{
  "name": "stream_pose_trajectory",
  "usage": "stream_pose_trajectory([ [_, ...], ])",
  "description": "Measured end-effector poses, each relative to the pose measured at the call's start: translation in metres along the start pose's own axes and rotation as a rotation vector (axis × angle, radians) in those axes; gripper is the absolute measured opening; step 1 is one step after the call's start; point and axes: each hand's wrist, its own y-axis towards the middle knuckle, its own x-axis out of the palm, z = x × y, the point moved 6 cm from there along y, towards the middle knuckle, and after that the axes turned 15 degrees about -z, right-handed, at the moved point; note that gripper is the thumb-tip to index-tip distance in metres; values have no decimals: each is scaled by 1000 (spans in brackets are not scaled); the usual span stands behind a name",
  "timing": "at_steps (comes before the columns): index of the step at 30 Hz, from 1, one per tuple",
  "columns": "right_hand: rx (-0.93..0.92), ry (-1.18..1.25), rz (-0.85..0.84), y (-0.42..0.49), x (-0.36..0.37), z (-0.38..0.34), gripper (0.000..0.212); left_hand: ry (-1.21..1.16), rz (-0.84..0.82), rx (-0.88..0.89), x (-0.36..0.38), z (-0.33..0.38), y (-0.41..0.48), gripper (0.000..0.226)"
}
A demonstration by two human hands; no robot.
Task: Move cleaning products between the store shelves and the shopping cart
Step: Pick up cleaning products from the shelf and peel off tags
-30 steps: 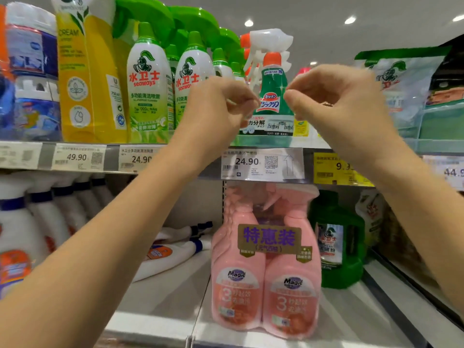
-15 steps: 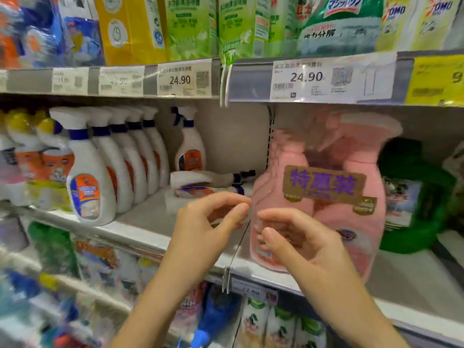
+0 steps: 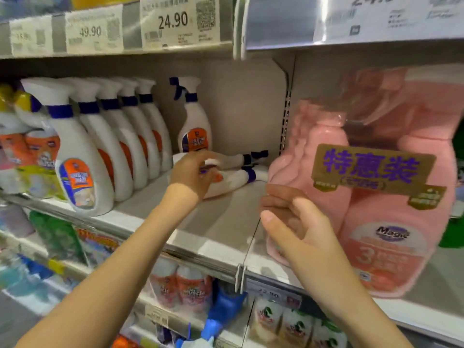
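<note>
Bottles (image 3: 231, 180), the two white ones: where are they?
They lie on their sides on the middle shelf (image 3: 221, 222), one just behind the other. Their blue collars and nozzles point right, far in towards the back wall.

And your left hand (image 3: 193, 172)?
It is stretched over their left ends, with the fingers bent down onto the far one. That spot is blurred, so I cannot tell whether you pinch it or only touch it.

Your right hand (image 3: 298, 227)?
It hangs nearer to you, in front of the lower left edge of the pink pack (image 3: 376, 209). The fingers are loose and slightly curled, holding nothing. I cannot tell whether a fingertip touches the wrap.

What is that pack?
Two pink bottles in clear film, upright on the right of the shelf. A gold label (image 3: 371, 169) with purple characters runs across the front.

What stands around your left arm?
A row (image 3: 80, 156) of upright white sprays runs from near left to far. A lone spray (image 3: 194, 131) stands just behind the lying pair. Price tags (image 3: 173, 23) reading 49.90 and 24.90 sit on the rail above.
</note>
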Motion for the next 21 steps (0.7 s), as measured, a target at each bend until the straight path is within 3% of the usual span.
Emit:
stream_pose_trajectory([
  [3, 3, -5, 19, 3, 5, 6, 30, 260, -103, 101, 7, -30, 35, 30],
  [6, 3, -15, 49, 2, 6, 4, 21, 502, -156, -125, 11, -70, 65, 44],
  [8, 8, -34, 68, 1, 6, 4, 26, 602, -243, -209, 15, -82, 78, 51],
  [14, 39, -93, 101, 1, 6, 5, 29, 586, -411, -275, 23, -116, 104, 53],
  [21, 28, -91, 65, 6, 17, 8, 22, 627, -410, -227, 30, -120, 103, 50],
])
